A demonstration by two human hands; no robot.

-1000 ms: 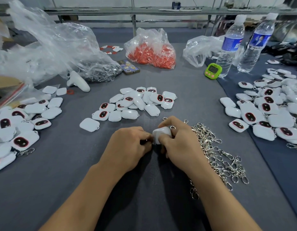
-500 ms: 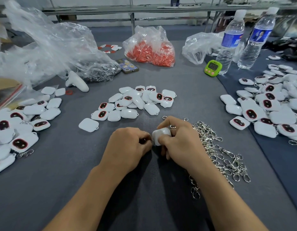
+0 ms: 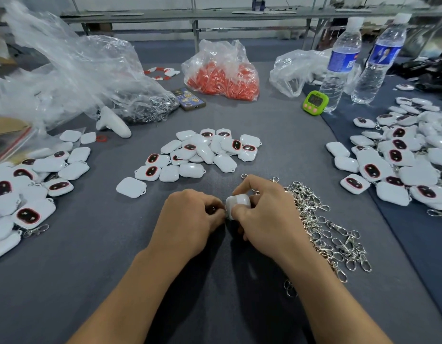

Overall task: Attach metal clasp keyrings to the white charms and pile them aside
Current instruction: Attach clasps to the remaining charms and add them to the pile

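Right hand: pinching 1 white charm.
Left hand: curled against the charm's edge; contents hidden.
Risk: clasp may fail to hook on, since fingers block the view.

Nothing here can be read: the blue labels on the two water bottles and the screen of the green timer are too blurred.

Well beyond the left hand we see a phone, a white controller to its left and a bag of orange pieces to its right. Beyond the right hand, a green timer sits just beside a water bottle, with a second bottle further right.
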